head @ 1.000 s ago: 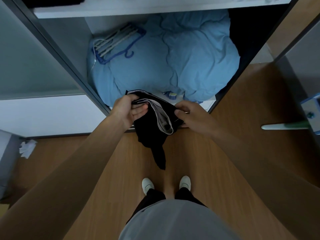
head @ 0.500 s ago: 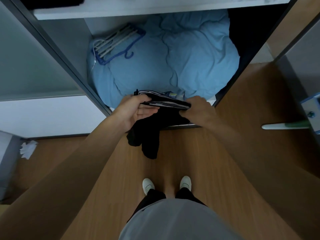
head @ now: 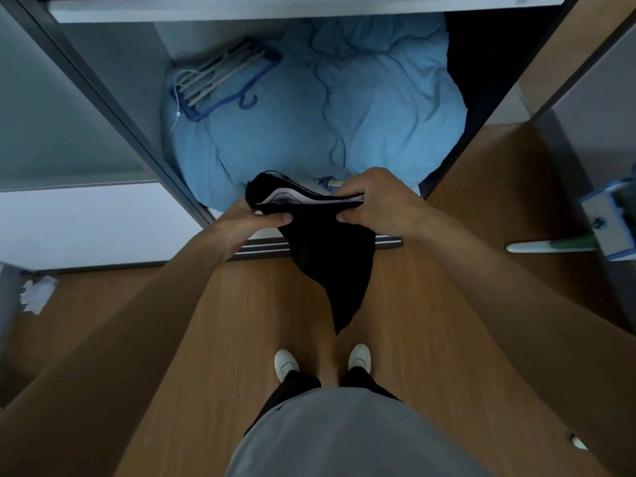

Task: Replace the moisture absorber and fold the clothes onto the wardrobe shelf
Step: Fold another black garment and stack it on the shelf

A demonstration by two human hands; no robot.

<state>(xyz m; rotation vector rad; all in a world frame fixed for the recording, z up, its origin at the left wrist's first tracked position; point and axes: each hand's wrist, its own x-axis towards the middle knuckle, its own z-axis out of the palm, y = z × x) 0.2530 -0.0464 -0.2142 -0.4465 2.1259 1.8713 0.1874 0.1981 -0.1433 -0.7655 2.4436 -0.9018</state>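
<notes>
Both hands, left hand (head: 256, 222) and right hand (head: 373, 201), pinch the black garment (head: 323, 249); we'd level its edges before folding the dangling tail.

Premises: a domestic room, most likely a bedroom, inspected at an open built-in wardrobe (head: 103, 108) with a sliding-door floor track (head: 309, 247). The lower compartment holds a bundled light blue duvet (head: 344, 111) with a blue plastic clothes hanger (head: 223, 84) lying on top. A white wardrobe shelf (head: 241, 12) runs above it. Flooring is wood-effect laminate (head: 430, 339). A crumpled white tissue (head: 36, 292) lies on the floor at left. The person stands in white indoor shoes (head: 285, 363), holding a black garment (head: 327, 256) before the opening. Lighting is dim.
</notes>
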